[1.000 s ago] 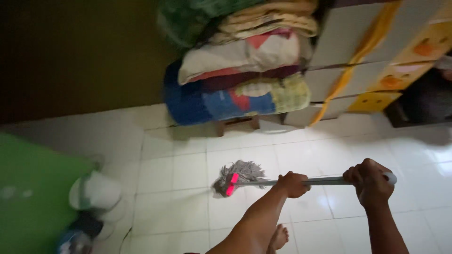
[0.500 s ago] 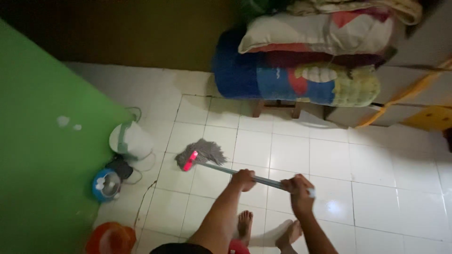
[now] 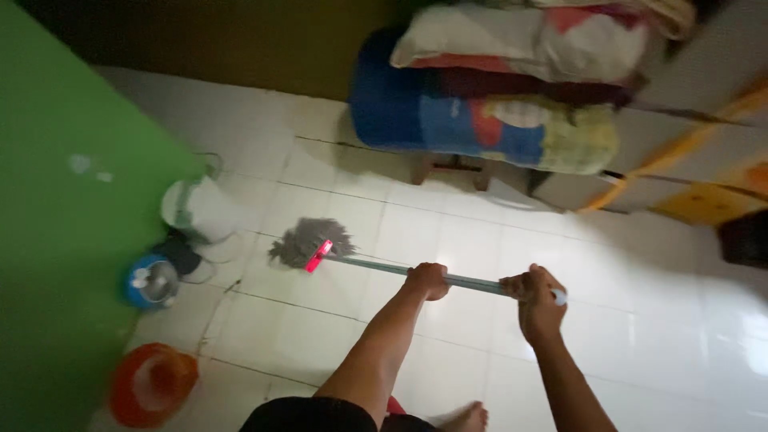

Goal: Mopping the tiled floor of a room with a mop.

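I hold a mop with a long grey handle (image 3: 376,267) in both hands. My left hand (image 3: 429,280) grips the middle of the handle. My right hand (image 3: 539,304) grips its upper end. The grey string mop head (image 3: 308,238) with a pink clamp (image 3: 318,257) rests on the white tiled floor (image 3: 448,240), out to the left of my hands. One of my bare feet (image 3: 464,418) shows at the bottom edge.
A green wall panel (image 3: 56,240) fills the left. Beside it stand a white bucket-like container (image 3: 200,210), a small blue round object (image 3: 149,282) and an orange basin (image 3: 152,384). Stacked bedding (image 3: 496,104) sits on a low wooden stand at the back, cabinets to the right.
The mop head has swept left across the tiles toward the white container. The view has swung left, bringing the green panel and orange basin in.
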